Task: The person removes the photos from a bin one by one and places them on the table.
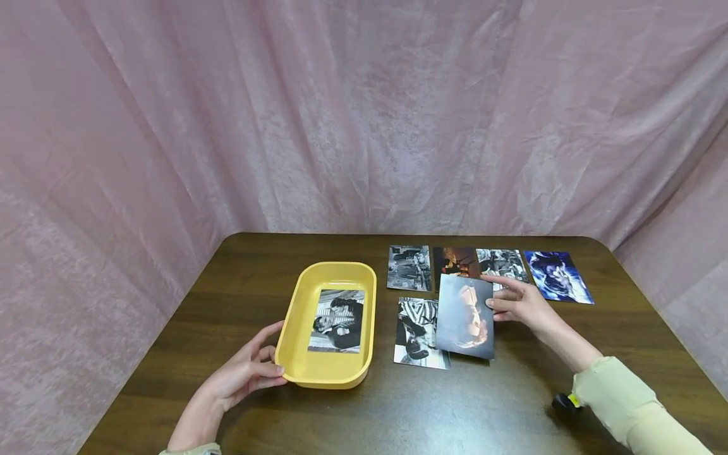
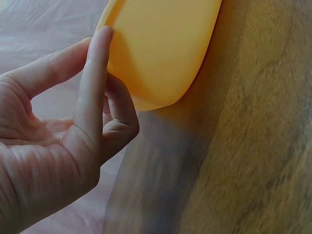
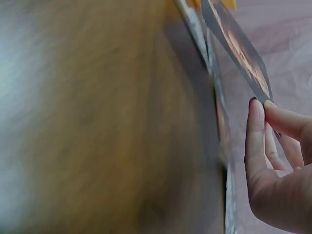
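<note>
My left hand (image 1: 244, 366) grips the left rim of a yellow plastic tray (image 1: 327, 378), thumb at its near corner; the left wrist view shows the fingers against the tray (image 2: 165, 48) wall. Inside the tray lies a black-and-white photo card (image 1: 338, 321). With thumb and fingers, my right hand (image 1: 526, 306) pinches the right edge of a grey photo card (image 1: 465, 316) bearing a glowing orange-white shape. In the right wrist view this card (image 3: 239, 46) is raised and tilted. It overlaps a striped black-and-white card (image 1: 418, 332) in the head view.
Along the back lie a grey card (image 1: 409, 268), a dark orange card (image 1: 455, 260), a black-and-white card (image 1: 500, 262) and a blue-purple card (image 1: 557, 276). A small black and yellow object (image 1: 565, 403) sits by the right sleeve. Pink curtain (image 1: 364, 126) hangs behind the brown table (image 1: 398, 417).
</note>
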Motion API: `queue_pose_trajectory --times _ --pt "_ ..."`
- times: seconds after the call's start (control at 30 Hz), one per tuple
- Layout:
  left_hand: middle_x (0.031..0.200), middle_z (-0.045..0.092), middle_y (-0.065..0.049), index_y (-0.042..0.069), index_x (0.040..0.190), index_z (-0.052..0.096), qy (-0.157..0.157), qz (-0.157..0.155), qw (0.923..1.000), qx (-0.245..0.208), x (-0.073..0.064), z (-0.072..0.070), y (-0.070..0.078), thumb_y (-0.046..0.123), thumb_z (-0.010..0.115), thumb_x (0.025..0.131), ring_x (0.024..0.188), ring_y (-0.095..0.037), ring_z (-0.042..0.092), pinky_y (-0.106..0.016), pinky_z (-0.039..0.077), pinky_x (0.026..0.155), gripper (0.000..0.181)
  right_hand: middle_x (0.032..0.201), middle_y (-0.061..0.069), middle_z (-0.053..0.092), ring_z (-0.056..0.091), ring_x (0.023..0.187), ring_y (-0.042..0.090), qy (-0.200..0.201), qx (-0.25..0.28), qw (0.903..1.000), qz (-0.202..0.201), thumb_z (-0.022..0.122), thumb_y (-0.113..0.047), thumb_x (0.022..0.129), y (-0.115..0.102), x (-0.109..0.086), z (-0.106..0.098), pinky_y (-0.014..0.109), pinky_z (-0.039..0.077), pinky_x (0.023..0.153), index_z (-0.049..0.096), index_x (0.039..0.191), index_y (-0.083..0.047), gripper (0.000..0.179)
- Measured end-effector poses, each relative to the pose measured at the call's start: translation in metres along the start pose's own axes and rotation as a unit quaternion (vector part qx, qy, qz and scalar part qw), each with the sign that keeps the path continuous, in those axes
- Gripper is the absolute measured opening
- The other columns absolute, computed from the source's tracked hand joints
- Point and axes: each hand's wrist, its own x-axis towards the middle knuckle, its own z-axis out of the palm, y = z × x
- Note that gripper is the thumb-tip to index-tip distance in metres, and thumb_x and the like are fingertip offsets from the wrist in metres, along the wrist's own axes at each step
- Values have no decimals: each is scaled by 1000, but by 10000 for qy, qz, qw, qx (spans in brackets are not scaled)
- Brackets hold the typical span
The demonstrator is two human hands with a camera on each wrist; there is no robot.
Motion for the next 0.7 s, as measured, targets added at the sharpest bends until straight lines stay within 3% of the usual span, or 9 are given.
queue_pose_trajectory --times 0.23,0.53,0.7 --pt "107 60 -5 14 158 3 2 -50 10000 -21 -1 2 3 -2 62 88 95 -19 70 -30 61 85 93 97 -2 73 69 84 8 -139 -191 9994 254 68 -16 93 11 -11 -9 31 63 74 38 150 -3 66" --pt "106 60 -5 13 158 2 11 -56 10000 -43 -1 3 4 -1 63 87 93 -19 71 -30 61 85 94 96 6 76 70 81 8 64 -490 9983 300 66 -10 93 21 -18 -11 31 63 71 38 146 8 63" --pt "106 60 -5 13 158 2 43 -55 10000 1 -2 2 3 -1 63 87 94 -19 71 -30 61 85 95 95 11 74 70 79 7 266 -865 9956 253 66 -8 92 19 -22 -9 29 63 70 42 145 7 60"
